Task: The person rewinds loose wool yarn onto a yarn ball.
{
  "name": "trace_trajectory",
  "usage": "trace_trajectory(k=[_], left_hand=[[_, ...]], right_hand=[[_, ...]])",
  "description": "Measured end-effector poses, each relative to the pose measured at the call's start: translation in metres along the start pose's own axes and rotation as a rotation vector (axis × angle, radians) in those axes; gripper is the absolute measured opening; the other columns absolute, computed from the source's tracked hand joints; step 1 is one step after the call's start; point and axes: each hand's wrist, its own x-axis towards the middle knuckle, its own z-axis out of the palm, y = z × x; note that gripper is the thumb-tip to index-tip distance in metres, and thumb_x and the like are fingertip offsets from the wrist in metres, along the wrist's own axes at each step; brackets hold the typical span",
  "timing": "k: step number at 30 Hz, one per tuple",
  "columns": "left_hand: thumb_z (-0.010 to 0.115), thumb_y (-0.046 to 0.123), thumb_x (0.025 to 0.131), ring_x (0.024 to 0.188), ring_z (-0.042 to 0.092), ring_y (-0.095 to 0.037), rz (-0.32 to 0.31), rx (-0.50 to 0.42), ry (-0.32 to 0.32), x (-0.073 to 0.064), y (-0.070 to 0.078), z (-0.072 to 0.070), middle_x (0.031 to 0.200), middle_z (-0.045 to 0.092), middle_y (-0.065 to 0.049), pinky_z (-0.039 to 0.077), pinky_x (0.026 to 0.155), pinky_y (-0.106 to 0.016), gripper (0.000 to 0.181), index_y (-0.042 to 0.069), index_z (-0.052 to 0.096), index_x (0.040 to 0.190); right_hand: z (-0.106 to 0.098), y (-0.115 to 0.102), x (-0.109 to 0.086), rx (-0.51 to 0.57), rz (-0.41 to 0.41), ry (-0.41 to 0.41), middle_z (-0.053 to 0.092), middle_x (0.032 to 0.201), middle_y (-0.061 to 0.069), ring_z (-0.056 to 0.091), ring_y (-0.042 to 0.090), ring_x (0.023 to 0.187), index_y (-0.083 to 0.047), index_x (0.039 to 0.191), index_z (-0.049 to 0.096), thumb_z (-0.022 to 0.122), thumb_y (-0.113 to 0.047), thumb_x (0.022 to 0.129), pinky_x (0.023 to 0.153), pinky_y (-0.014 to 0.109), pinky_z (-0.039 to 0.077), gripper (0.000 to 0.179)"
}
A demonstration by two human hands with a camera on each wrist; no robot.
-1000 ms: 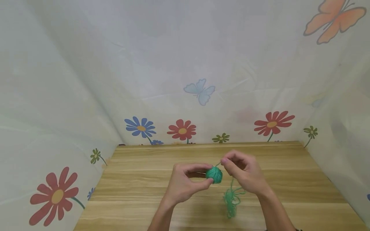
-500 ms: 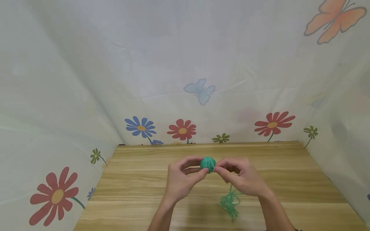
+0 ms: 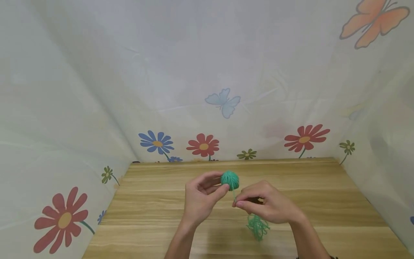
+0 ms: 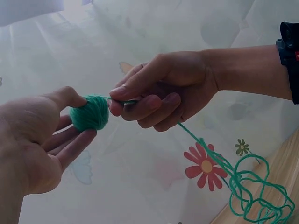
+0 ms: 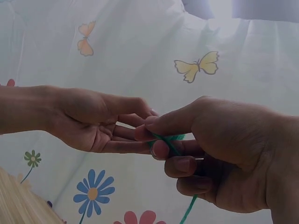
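Note:
A small ball of green yarn [image 3: 230, 180] is held between the thumb and fingertips of my left hand [image 3: 201, 198]. My right hand [image 3: 266, 202], just right of and below the ball in the head view, pinches the strand [image 3: 234, 194] that runs taut from it. In the left wrist view the strand passes through the curled right fingers and comes out below them into a loose tangle of yarn [image 4: 261, 189]. The right wrist view has the ball [image 5: 176, 137] mostly hidden behind the right fingers. In the head view the tangle [image 3: 257, 227] hangs below the right hand.
Both hands are above a wooden tabletop [image 3: 155, 201]. A pale curtain [image 3: 181, 64] printed with flowers and butterflies encloses it at the back and both sides. A dark band [image 4: 288, 60] sits on the right wrist.
The left hand has moved the ball up and left, turning it. My right hand has carried the strand from above the ball round its right side to below it. The tangle has shifted slightly.

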Motion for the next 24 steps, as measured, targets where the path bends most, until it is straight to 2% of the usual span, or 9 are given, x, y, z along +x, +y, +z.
trace_trajectory(k=[3,7,13,15,18,22,24], left_hand=[[0.077,-0.004,0.088,0.103,0.07,-0.038,0.016,-0.053,-0.043,0.0,0.0,-0.001,0.113,0.074,-0.024,0.064,0.083,-0.04,0.033,-0.007,0.07,0.12],[0.074,-0.011,0.088,0.105,0.068,-0.042,0.052,-0.13,-0.12,0.0,0.0,-0.002,0.115,0.07,-0.03,0.063,0.086,-0.043,0.033,-0.013,0.067,0.12],[0.072,-0.014,0.087,0.107,0.067,-0.039,0.069,-0.204,-0.211,-0.002,0.002,-0.003,0.117,0.07,-0.025,0.062,0.087,-0.047,0.033,-0.018,0.064,0.119],[0.072,-0.014,0.087,0.108,0.066,-0.039,0.07,-0.216,-0.239,-0.002,0.003,-0.002,0.117,0.071,-0.023,0.061,0.087,-0.049,0.033,-0.019,0.064,0.118],[0.072,-0.014,0.086,0.109,0.066,-0.038,0.085,-0.213,-0.283,-0.004,0.003,-0.002,0.116,0.07,-0.027,0.061,0.086,-0.053,0.032,-0.02,0.064,0.117],[0.071,-0.014,0.086,0.107,0.067,-0.036,0.09,-0.182,-0.335,-0.005,0.001,-0.002,0.115,0.068,-0.033,0.061,0.085,-0.054,0.031,-0.018,0.065,0.116],[0.071,-0.014,0.085,0.107,0.067,-0.035,0.082,-0.163,-0.351,-0.005,0.001,-0.002,0.116,0.067,-0.033,0.062,0.085,-0.053,0.031,-0.017,0.066,0.116]], right_hand=[[0.0,-0.001,0.001,-0.011,0.048,-0.001,0.059,0.065,0.004,0.048,0.003,0.055,-0.007,0.101,0.076,0.064,0.02,0.089,0.048,0.009,0.043,0.032],[0.0,0.008,-0.004,-0.002,0.085,0.0,0.058,0.065,0.005,0.048,0.004,0.054,-0.008,0.098,0.075,0.064,0.018,0.091,0.046,0.012,0.043,0.029],[-0.001,0.024,-0.015,-0.004,0.203,0.005,0.055,0.063,0.001,0.047,0.004,0.053,-0.015,0.093,0.072,0.063,0.009,0.097,0.045,0.013,0.041,0.026],[-0.001,0.025,-0.017,-0.024,0.253,0.016,0.055,0.064,-0.002,0.047,0.004,0.054,-0.017,0.09,0.071,0.061,0.009,0.097,0.047,0.013,0.041,0.029],[-0.002,0.025,-0.019,-0.05,0.321,0.048,0.058,0.069,-0.006,0.05,0.005,0.058,-0.019,0.09,0.071,0.06,0.01,0.095,0.049,0.017,0.046,0.031],[-0.003,0.025,-0.02,-0.047,0.383,0.104,0.069,0.078,-0.006,0.061,0.013,0.063,-0.018,0.099,0.074,0.062,0.002,0.1,0.052,0.025,0.057,0.023],[-0.003,0.025,-0.02,-0.042,0.391,0.125,0.07,0.08,-0.004,0.061,0.015,0.063,-0.017,0.1,0.074,0.062,-0.003,0.102,0.053,0.027,0.058,0.018]])
